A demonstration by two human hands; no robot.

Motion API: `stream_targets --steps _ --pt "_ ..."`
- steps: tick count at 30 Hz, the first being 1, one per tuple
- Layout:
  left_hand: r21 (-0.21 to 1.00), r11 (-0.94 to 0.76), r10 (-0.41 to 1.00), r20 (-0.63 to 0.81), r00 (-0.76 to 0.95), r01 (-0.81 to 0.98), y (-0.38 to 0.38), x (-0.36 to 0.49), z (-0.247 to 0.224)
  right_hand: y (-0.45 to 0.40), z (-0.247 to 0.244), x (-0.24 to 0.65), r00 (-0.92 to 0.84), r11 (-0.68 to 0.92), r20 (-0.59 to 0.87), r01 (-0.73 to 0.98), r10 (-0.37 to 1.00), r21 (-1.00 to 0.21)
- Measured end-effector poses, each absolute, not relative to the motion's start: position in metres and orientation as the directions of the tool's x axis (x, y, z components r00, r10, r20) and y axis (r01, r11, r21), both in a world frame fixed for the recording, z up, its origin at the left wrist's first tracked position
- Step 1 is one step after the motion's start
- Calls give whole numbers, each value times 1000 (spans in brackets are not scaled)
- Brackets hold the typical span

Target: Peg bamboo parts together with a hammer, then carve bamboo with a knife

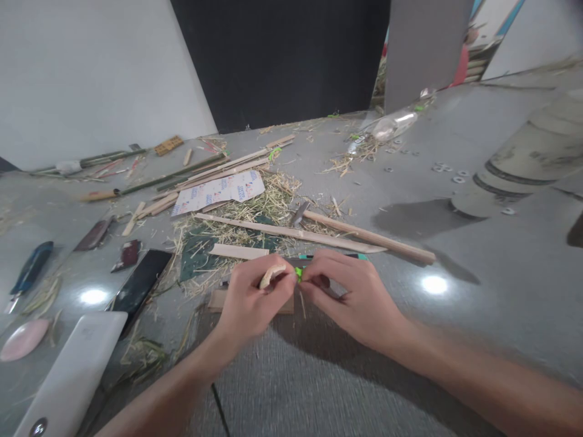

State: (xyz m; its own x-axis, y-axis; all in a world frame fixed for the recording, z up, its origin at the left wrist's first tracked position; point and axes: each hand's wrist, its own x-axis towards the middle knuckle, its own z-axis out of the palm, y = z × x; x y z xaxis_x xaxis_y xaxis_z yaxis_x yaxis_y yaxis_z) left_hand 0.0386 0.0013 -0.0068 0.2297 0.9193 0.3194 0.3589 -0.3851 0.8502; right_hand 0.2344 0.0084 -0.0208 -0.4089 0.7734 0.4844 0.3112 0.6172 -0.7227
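Observation:
Fingers of my left hand (259, 294) are closed around a small curved pale piece (272, 275), which looks like wood or bamboo. Its fingertips also meet a tiny bright green bit (299, 273). My right hand (348, 294) pinches that green bit from the other side; what kind of thing it is I cannot make out. Just beyond the hands lie a flat pale wood strip (239, 251) and a teal-edged tool partly hidden by the right hand. Farther off rest a long pointed bamboo strip (282, 230) and a hammer (368, 233) with a wooden handle.
Shavings (268, 203), a printed paper sheet (218, 192) and bamboo sticks lie ahead. A blue-handled tool (33, 267), a pink oval (25, 340), a black slab (143, 282) and a white slab (73, 370) lie left. A thick banded cylinder (523, 158) and several small rings are right.

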Motion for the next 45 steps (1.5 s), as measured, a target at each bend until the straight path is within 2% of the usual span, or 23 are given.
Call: stream_targets --steps 5,10,14,22,28,33,40,45 --pt "905 -292 944 221 243 310 3 36 -7 12 -22 239 -401 674 552 300 731 -675" --pt "979 -66 981 28 192 195 4 35 -7 16 -21 241 -435 702 573 236 694 -671" --pt "993 79 974 -95 205 82 5 35 -10 18 -20 241 -454 761 628 214 633 -613" --pt "994 87 964 -101 245 65 6 33 -6 20 -21 243 -492 816 664 205 563 -540" --pt "995 21 955 -50 294 98 7 32 -6 20 -19 245 -503 813 651 217 568 -541" --pt "964 -100 942 13 335 245 7 33 -3 19 -19 244 -495 784 618 268 611 -560" --pt "782 -457 875 310 372 423 3 34 -7 16 -18 243 -474 644 481 281 738 -711" --pt "720 -541 834 396 383 435 3 34 -5 18 -17 241 -459 491 338 268 822 -829"
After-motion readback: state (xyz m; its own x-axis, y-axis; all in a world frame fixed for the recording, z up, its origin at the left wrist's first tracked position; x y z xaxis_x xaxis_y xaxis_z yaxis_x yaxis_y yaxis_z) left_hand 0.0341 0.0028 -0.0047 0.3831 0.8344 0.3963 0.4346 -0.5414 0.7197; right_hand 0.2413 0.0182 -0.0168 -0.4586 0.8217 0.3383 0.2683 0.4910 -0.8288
